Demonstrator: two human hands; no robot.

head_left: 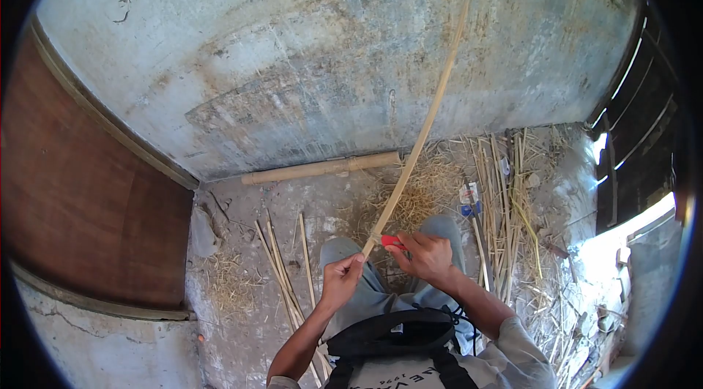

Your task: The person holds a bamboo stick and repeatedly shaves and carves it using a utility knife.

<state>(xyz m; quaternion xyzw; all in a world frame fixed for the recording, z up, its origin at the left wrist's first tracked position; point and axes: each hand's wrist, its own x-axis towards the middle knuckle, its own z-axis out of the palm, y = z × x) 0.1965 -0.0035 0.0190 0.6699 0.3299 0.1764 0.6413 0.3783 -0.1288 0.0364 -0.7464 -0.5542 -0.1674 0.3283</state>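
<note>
A long pale bamboo strip (417, 155) slants up from my lap toward the wall. My left hand (342, 281) pinches its near end between thumb and fingers. Just above that grip, my right hand (427, 257) is closed around the red handle of a small cutter (392, 242). The cutter's tip meets the strip near a node; its blade is too small to make out clearly. Both hands are in front of my knees, close together.
A thick bamboo pole (322, 169) lies along the base of the stained wall (307, 67). Curly shavings (417, 199) cover the floor ahead. Loose bamboo strips (501, 206) lie at right, with several thinner ones (282, 264) at left. A brown door panel (95, 177) stands at far left.
</note>
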